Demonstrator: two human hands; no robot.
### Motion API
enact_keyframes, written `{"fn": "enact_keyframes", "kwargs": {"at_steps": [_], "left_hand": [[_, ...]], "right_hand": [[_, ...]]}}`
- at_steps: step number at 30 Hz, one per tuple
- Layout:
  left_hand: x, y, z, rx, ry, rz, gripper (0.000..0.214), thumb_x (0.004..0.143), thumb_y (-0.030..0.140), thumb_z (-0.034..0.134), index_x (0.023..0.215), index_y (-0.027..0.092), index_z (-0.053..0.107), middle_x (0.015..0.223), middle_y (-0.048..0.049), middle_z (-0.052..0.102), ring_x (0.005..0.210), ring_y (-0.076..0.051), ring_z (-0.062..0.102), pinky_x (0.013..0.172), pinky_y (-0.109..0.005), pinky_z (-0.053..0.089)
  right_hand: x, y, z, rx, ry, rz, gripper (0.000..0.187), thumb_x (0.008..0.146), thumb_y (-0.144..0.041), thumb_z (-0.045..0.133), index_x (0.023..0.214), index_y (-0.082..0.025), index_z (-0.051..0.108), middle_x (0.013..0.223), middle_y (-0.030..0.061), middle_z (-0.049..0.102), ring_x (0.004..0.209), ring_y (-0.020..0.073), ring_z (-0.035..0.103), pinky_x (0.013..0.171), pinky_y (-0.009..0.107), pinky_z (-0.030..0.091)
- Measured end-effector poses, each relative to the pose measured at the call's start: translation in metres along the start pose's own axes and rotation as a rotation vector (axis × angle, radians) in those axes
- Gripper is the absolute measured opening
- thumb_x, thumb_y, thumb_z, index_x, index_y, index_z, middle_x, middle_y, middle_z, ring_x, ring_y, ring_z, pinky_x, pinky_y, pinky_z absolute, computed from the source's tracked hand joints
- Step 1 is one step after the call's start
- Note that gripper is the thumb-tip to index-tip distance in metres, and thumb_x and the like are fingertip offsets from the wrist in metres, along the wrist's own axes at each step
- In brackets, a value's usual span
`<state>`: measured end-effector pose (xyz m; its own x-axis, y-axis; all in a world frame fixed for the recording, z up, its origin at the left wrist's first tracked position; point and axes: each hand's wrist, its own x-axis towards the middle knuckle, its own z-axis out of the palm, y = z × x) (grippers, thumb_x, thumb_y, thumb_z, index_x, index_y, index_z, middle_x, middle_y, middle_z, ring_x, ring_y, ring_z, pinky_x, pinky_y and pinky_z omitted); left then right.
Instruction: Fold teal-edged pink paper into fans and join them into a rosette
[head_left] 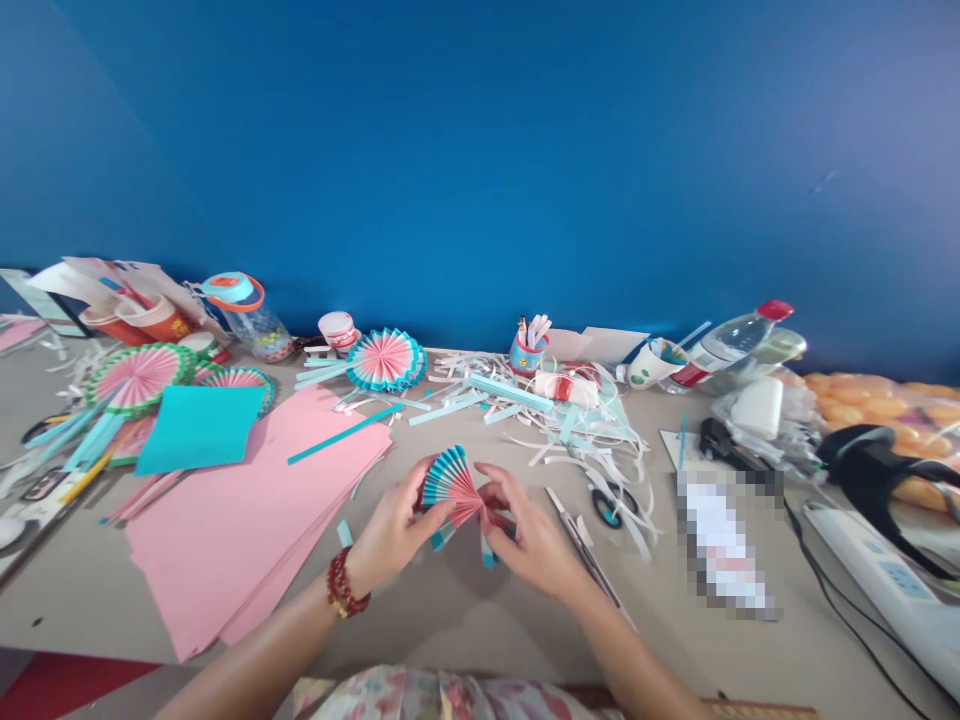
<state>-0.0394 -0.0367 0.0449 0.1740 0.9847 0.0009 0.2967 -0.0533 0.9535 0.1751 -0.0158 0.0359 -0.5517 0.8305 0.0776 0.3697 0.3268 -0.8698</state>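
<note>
A pleated paper fan (454, 478), pink with a teal edge, is held between my two hands above the table. My left hand (397, 530) closes on its left side, thumb in front. With its fingertips, my right hand (521, 525) pinches the fan at its narrow gathered end. Teal-tipped paper ends hang below the fan, partly covered by the fingers. To the left lie large pink paper sheets (247, 530) with a teal strip (345, 434) across them. Right of my right hand lie scissors (589, 550), with black-and-teal handles (611, 508).
Finished paper rosettes (386, 360) lean along the back left, near a teal sheet (196, 430) and a water bottle (247, 315). White paper scraps (600, 420) cover the back middle. At right are a clear bottle (731, 340), black cables (806, 550) and a power strip (889, 575).
</note>
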Motion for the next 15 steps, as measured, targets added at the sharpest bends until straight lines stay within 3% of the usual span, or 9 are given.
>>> {"fn": "enact_keyframes", "kwargs": {"at_steps": [3, 7, 11, 15], "left_hand": [[0.003, 0.004, -0.005, 0.038, 0.0, 0.032, 0.048, 0.092, 0.038, 0.057, 0.135, 0.019, 0.05, 0.111, -0.0086, 0.07, 0.098, -0.024, 0.067, 0.085, -0.034, 0.057], [0.004, 0.009, -0.012, 0.089, -0.044, 0.02, 0.05, 0.091, 0.038, 0.058, 0.136, 0.019, 0.05, 0.113, -0.0079, 0.071, 0.098, -0.024, 0.068, 0.082, -0.033, 0.057], [0.004, 0.016, -0.016, 0.059, -0.112, 0.006, 0.051, 0.091, 0.035, 0.058, 0.138, 0.019, 0.047, 0.117, -0.0086, 0.07, 0.104, -0.024, 0.067, 0.085, -0.033, 0.055], [0.004, 0.014, -0.018, 0.107, -0.12, 0.009, 0.053, 0.092, 0.036, 0.057, 0.14, 0.019, 0.045, 0.112, -0.0086, 0.07, 0.094, -0.022, 0.067, 0.08, -0.03, 0.055]], "right_hand": [[-0.001, -0.009, -0.007, -0.265, 0.035, -0.082, 0.057, 0.083, -0.011, 0.049, 0.137, -0.024, 0.037, 0.122, 0.0097, 0.06, 0.102, 0.0212, 0.063, 0.088, 0.036, 0.051], [-0.001, -0.02, -0.018, -0.539, -0.055, -0.225, 0.052, 0.086, -0.011, 0.048, 0.136, -0.026, 0.046, 0.136, 0.0119, 0.052, 0.109, 0.0228, 0.061, 0.087, 0.034, 0.05], [0.001, -0.023, -0.024, -0.595, -0.142, -0.236, 0.051, 0.086, -0.012, 0.049, 0.134, -0.029, 0.052, 0.132, 0.0094, 0.056, 0.096, 0.0182, 0.065, 0.079, 0.029, 0.051], [0.002, -0.02, -0.022, -0.535, -0.146, -0.233, 0.056, 0.086, -0.011, 0.05, 0.139, -0.028, 0.047, 0.132, 0.0077, 0.058, 0.111, 0.0194, 0.061, 0.086, 0.029, 0.05]]}}
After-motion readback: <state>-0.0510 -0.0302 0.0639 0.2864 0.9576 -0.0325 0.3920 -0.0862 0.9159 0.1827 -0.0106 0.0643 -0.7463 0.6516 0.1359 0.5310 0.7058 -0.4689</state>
